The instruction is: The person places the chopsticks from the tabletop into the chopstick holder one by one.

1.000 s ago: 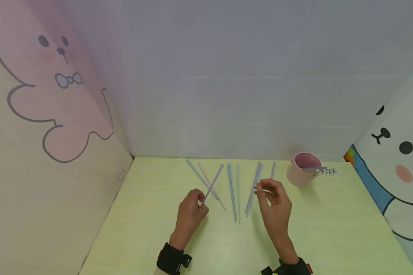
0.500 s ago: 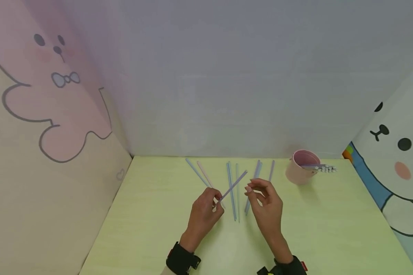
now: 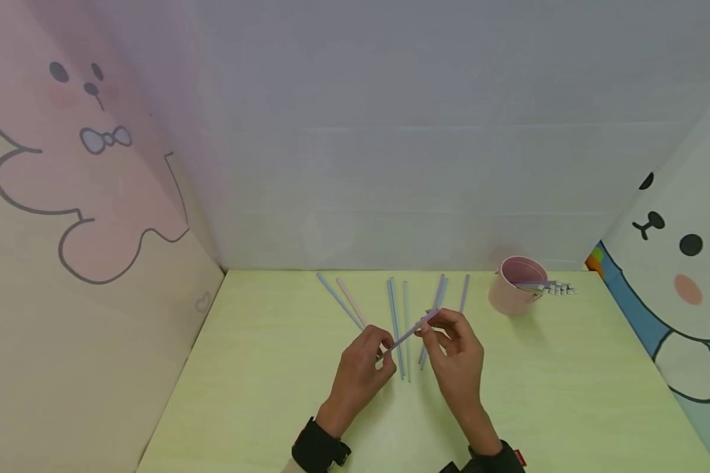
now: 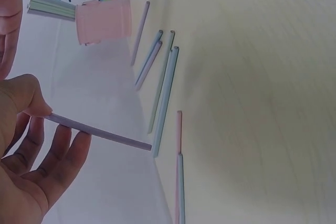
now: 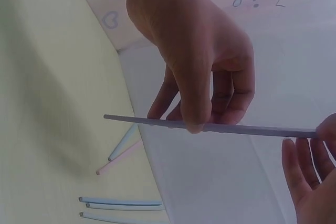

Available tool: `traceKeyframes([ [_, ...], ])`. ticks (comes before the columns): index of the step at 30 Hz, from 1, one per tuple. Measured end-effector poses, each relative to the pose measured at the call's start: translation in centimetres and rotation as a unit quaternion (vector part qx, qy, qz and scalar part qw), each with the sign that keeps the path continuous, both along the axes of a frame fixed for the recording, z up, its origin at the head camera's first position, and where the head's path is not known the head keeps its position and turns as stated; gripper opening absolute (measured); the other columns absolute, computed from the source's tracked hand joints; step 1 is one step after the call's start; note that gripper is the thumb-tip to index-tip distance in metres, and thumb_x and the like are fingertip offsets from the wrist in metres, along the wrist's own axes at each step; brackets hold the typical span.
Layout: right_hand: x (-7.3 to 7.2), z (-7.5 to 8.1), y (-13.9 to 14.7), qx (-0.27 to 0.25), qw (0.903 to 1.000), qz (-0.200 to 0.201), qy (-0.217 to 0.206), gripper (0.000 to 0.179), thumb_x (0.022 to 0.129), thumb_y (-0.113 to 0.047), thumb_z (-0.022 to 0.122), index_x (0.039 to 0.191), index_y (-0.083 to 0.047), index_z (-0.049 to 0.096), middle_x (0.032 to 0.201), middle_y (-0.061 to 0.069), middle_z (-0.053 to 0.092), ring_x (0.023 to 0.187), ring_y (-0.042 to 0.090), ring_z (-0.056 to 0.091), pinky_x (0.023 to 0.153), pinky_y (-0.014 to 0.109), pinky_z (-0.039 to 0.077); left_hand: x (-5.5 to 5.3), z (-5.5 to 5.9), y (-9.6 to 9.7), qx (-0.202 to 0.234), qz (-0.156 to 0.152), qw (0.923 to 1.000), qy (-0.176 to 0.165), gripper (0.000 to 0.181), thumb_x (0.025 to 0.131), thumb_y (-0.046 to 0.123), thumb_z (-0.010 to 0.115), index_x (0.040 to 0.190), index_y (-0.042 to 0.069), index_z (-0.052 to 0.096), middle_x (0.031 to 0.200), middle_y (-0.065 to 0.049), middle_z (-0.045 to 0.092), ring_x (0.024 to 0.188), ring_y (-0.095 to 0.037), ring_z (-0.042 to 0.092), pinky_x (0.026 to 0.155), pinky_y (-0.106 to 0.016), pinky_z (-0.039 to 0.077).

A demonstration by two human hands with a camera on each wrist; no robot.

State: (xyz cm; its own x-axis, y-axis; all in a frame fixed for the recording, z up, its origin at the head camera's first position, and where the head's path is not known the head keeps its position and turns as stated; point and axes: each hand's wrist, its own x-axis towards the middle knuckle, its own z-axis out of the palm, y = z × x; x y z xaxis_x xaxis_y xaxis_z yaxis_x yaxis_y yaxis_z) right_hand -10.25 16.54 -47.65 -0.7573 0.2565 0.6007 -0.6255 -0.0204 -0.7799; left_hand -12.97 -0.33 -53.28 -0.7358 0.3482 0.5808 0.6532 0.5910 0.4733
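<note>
Above the pale yellow tabletop (image 3: 242,381), left of the round pink bucket (image 3: 507,299), the left hand (image 3: 359,369) and right hand (image 3: 459,362) both pinch one slim, straight purple tube (image 4: 115,137), apparently plastic. It should prove light, fairly stiff, perhaps slippery; pinch gently near mid-length. The right wrist view loses one end behind the right thumb.

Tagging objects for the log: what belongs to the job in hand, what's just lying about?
Job in hand:
slim purple rod, held by left hand and right hand
likely also: loose slim rods in blue, pink, green and purple
likely also: round pink bucket with a bundle of slim rods

Background:
pink cartoon bear on the wall
black wrist straps
</note>
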Motion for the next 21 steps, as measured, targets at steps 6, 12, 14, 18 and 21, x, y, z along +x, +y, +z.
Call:
traceKeyframes([
  [6,-0.4,-0.9,0.3,0.003,1.0,0.0,0.009,0.034,0.076,0.033,0.057,0.108,0.022,0.055,0.096,0.038,0.055,0.087,0.029,0.064,0.075,0.023,0.058,0.3,-0.5,0.3,0.008,-0.001,0.9997,-0.024,0.026,0.075,0.003,0.068,0.096,0.015,0.059,0.091,0.006,0.059,0.071,-0.005,0.06,0.059,-0.021,0.053],
  [12,-0.8,-0.1,1.8,-0.029,0.9989,-0.005,0.038,0.034,0.075,0.036,0.055,0.107,0.025,0.052,0.097,0.036,0.054,0.088,0.028,0.065,0.074,0.026,0.058,0.0,-1.3,0.0,0.014,0.003,0.9988,-0.048,0.026,0.076,0.001,0.069,0.098,0.013,0.06,0.093,0.006,0.06,0.077,-0.008,0.062,0.064,-0.024,0.054],
  [14,-1.0,0.4,2.8,-0.05,0.9971,-0.009,0.057,0.032,0.075,0.036,0.053,0.106,0.028,0.05,0.097,0.034,0.055,0.088,0.028,0.065,0.074,0.027,0.059,-0.3,-1.8,-0.4,0.015,0.009,0.9982,-0.057,0.026,0.077,0.001,0.069,0.099,0.012,0.061,0.094,0.005,0.06,0.078,-0.01,0.062,0.064,-0.026,0.054],
  [18,-1.5,1.6,5.3,-0.077,0.9916,-0.041,0.096,0.029,0.077,0.033,0.054,0.105,0.032,0.047,0.098,0.03,0.058,0.088,0.028,0.066,0.075,0.027,0.059,-1.0,-3.1,-1.5,0.038,0.033,0.9954,-0.081,0.025,0.078,-0.001,0.067,0.099,0.009,0.061,0.095,0.002,0.06,0.078,-0.016,0.063,0.064,-0.031,0.054],
  [21,-1.5,2.9,7.1,-0.082,0.9858,-0.092,0.114,0.03,0.076,0.031,0.056,0.104,0.034,0.047,0.097,0.03,0.058,0.087,0.028,0.066,0.074,0.026,0.058,-1.7,-3.9,-2.3,0.062,0.057,0.9911,-0.103,0.024,0.079,-0.003,0.067,0.099,0.007,0.061,0.094,-0.002,0.061,0.075,-0.018,0.063,0.064,-0.033,0.055],
])
